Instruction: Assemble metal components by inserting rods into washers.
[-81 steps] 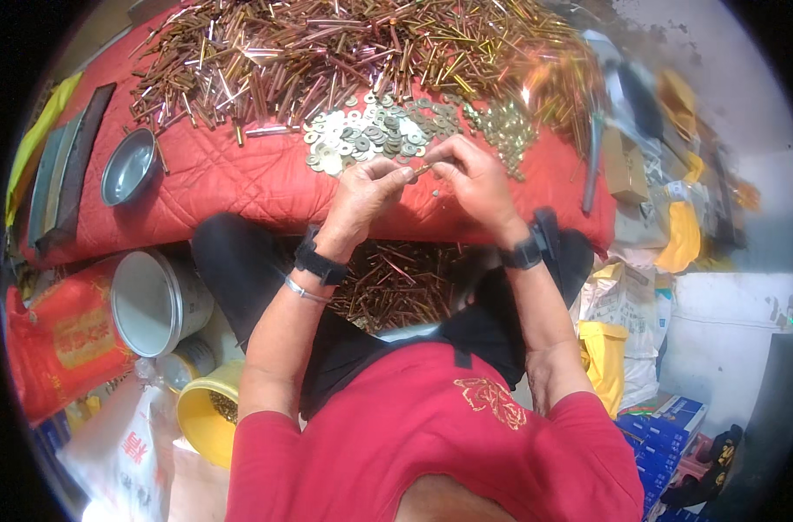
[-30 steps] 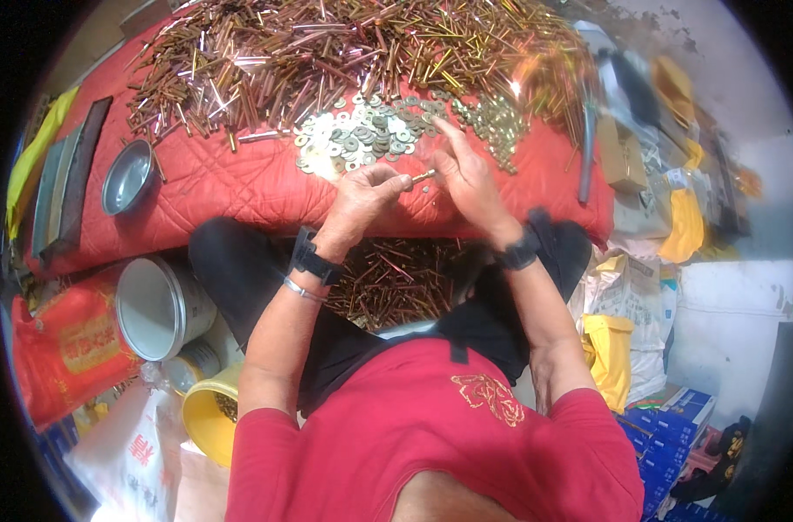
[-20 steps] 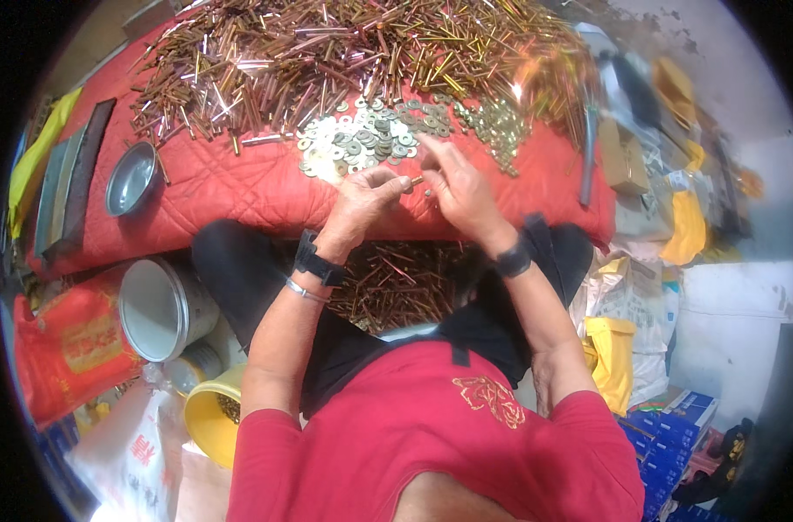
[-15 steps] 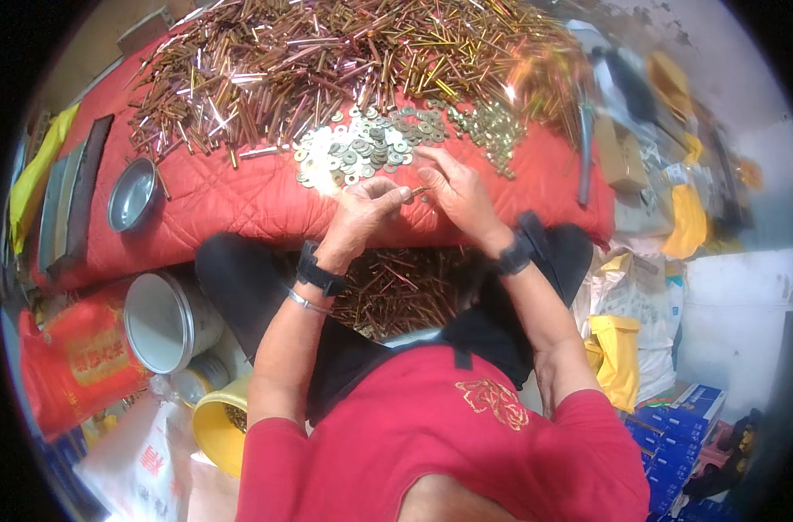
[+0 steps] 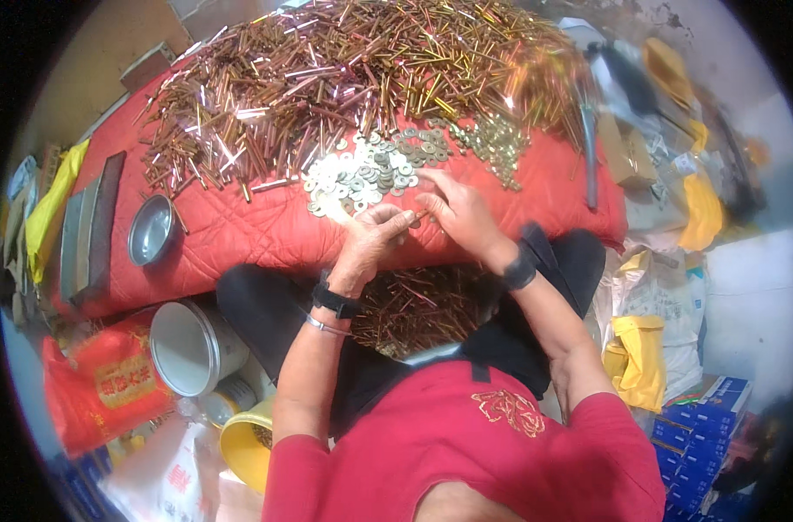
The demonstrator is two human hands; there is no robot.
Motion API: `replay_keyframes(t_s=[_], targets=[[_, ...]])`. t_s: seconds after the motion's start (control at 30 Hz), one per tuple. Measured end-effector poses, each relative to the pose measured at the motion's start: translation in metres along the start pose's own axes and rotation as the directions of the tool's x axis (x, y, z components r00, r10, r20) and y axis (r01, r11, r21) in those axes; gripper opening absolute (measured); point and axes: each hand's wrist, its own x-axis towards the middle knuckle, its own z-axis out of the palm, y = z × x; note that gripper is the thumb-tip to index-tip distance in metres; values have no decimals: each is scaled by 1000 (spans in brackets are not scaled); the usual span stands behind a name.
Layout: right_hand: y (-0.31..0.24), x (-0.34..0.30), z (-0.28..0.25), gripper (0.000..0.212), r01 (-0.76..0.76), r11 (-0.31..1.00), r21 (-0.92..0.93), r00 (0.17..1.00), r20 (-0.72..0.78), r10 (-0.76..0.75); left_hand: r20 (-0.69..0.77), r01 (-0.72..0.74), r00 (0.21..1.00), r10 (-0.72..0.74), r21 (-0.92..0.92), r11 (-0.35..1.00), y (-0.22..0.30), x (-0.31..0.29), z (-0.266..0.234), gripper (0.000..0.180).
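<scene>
Pinching together, the bare left hand's [image 5: 372, 237] thumb and finger hold a short, thin, brown metal piece [image 5: 420, 216]. Fingertips of the bare right hand [image 5: 466, 216] are right by it, but I can't tell if they squeeze it. Just past the grip lie flat, round, silvery metal rings [image 5: 375, 177]. Farther past is a big pile of thin, coppery metal sticks [image 5: 362, 65].

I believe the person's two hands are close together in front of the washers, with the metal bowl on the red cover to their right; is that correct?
Not quite: the head view shows the metal bowl to the left of the hands, on the red cover. The left hand and right hand are indeed close together in front of the washers.
</scene>
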Motion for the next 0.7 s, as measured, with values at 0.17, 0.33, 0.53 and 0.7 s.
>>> replay_keyframes(t_s=[0.17,0.33,0.53,0.7], targets=[[6,4,5,28,297,951,-84,952,-50,-301,-3,36,999,-37,-35,999,-1,4,-5,19],[7,3,-4,28,-101,995,20,983,154,97,5,99,995,-99,-44,994,6,-1,-1,19],[7,8,3,27,131,991,0,991,22,-131,-3,155,988,-157,-161,975,9,3,-6,19],[5,9,-1,25,-83,996,39,975,211,73,-110,145,985,-136,76,987,8,-5,-5,13]])
